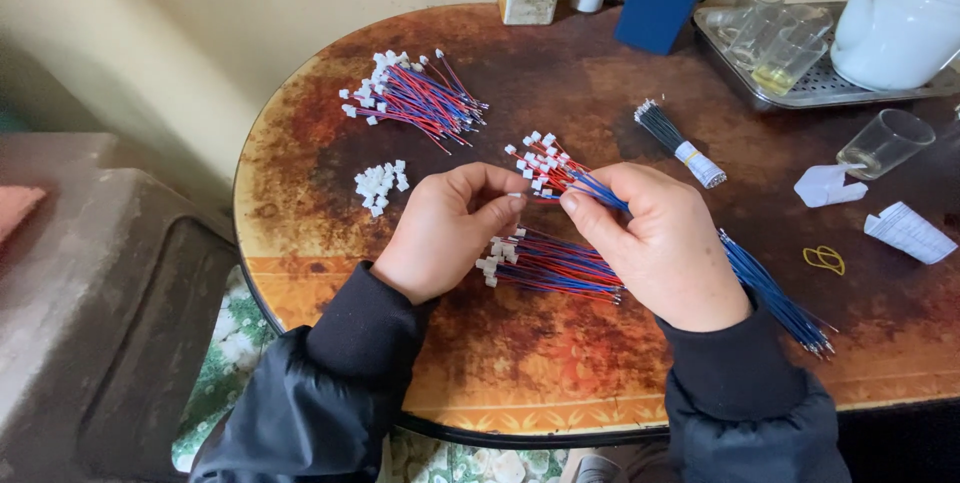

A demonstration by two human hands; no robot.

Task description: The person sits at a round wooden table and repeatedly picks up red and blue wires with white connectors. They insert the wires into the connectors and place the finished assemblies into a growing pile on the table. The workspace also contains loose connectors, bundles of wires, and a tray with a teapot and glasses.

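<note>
- Right hand (665, 248) grasps a wire bundle (560, 175) of red and blue leads, above the bench's (520, 363) middle.
- Left hand (445, 233): fingers pinched at one white connector (contents unclear).
- Step looks like fitting connectors; next calls for fine alignment.
- Loose connectors (380, 186) lie toward the left edge.

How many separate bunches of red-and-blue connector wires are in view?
3: a far bunch on the table, one held bunch between both hands, one near bunch lying beneath them. Hands may hide more.

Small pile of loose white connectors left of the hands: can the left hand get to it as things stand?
Probably yes. The loose white connectors lie on bare table just beyond the left hand, nothing between. But its fingertips are pinching at the wire bundle the right hand holds.
</note>
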